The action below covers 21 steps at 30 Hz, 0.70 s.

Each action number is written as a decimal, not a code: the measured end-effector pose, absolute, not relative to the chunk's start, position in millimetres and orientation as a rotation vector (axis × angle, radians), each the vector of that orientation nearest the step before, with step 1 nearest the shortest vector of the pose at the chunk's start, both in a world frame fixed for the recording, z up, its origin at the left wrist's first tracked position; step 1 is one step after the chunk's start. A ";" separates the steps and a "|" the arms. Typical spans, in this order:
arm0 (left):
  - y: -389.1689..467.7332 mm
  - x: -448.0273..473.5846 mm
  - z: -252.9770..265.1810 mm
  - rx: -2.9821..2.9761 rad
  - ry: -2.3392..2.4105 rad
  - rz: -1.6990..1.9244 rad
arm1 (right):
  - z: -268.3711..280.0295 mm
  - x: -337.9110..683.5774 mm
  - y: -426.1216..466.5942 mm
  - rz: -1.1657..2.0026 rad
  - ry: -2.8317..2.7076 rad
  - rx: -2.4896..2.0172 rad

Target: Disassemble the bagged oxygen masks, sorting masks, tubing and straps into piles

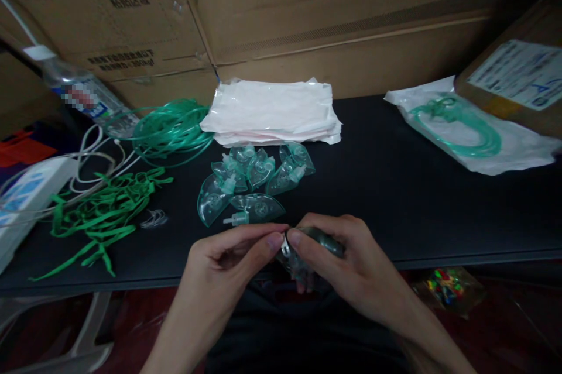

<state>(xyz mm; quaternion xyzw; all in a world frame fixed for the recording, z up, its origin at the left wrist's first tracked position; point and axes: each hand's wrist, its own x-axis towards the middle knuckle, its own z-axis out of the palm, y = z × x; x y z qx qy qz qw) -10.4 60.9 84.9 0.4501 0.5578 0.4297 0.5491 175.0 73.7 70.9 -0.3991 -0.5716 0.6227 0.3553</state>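
Just past the table's front edge, my right hand (342,251) grips a clear green-tinted oxygen mask (322,239), mostly covered by its fingers. My left hand (237,254) pinches at the mask's near edge, where a small shiny metal strip (285,245) shows between the two thumbs. How firmly the strip sits on the mask cannot be made out. Several similar masks (261,207) lie in a loose group right behind my hands. To the left are a tangle of green elastic straps (105,204) and a small bunch of thin metal strips (154,219).
A stack of white packets (274,110) lies at the back, beside coiled green tubing (171,131). A plastic bottle (88,90), white cables and a power strip (26,198) are at left. At right lies a packet with green tubing (474,134). Cardboard boxes (307,5) wall the back.
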 end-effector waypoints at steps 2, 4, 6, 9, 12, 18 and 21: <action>61.4 -10.2 83.5 1.092 1.295 1.013 | 70.2 175.4 73.1 1.601 -1.493 -1.027; 62.2 -11.0 81.5 1.107 1.271 1.018 | 69.7 175.6 72.5 1.593 -1.500 -1.028; 63.0 -12.3 80.0 1.109 1.265 1.015 | 69.8 175.9 72.2 1.592 -1.500 -1.031; 62.5 -13.3 80.7 1.092 1.261 1.016 | 69.9 176.9 72.3 1.596 -1.515 -1.009; 59.3 -10.4 85.1 1.009 1.289 1.048 | 69.3 178.6 72.5 1.592 -1.557 -0.956; 50.6 -1.6 89.0 0.890 1.361 1.166 | 69.5 180.8 71.0 1.536 -1.686 -0.896; 46.8 -0.5 84.3 0.884 1.362 1.218 | 71.1 181.2 70.7 1.527 -1.727 -0.878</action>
